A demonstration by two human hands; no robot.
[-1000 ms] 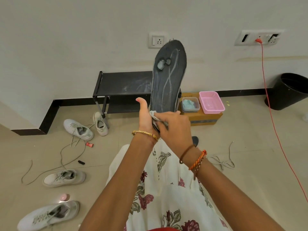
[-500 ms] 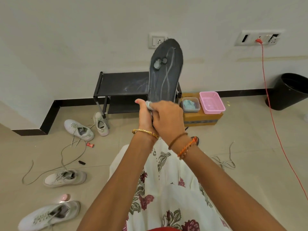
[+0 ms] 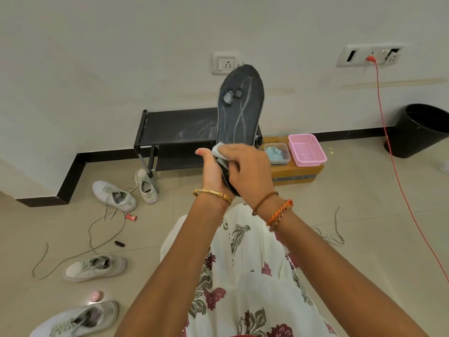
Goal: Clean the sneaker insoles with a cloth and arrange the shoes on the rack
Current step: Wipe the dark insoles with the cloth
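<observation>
A dark grey insole [image 3: 239, 108] stands upright in front of me, with pale streaks and two worn holes near its toe. My left hand [image 3: 212, 172] grips its heel end from the left. My right hand [image 3: 245, 170] presses a small pale cloth [image 3: 217, 150] against the lower part of the insole, fingers curled round the cloth. A black shoe rack [image 3: 177, 128] stands against the wall behind. Several white sneakers lie on the floor at left: one [image 3: 114, 194], another [image 3: 145, 184], a third [image 3: 94, 267] and one nearest me [image 3: 75, 321].
Loose laces [image 3: 97, 229] trail over the floor at left and more laces [image 3: 332, 235] at right. A cardboard box [image 3: 295, 172] carries a pink basket [image 3: 307, 149] and a clear tub [image 3: 277, 153]. A black bin [image 3: 420, 130] and a red cable [image 3: 398, 171] are at right.
The insole tilted left, then came back upright. My right hand slid the cloth up the lower insole from near the heel.
</observation>
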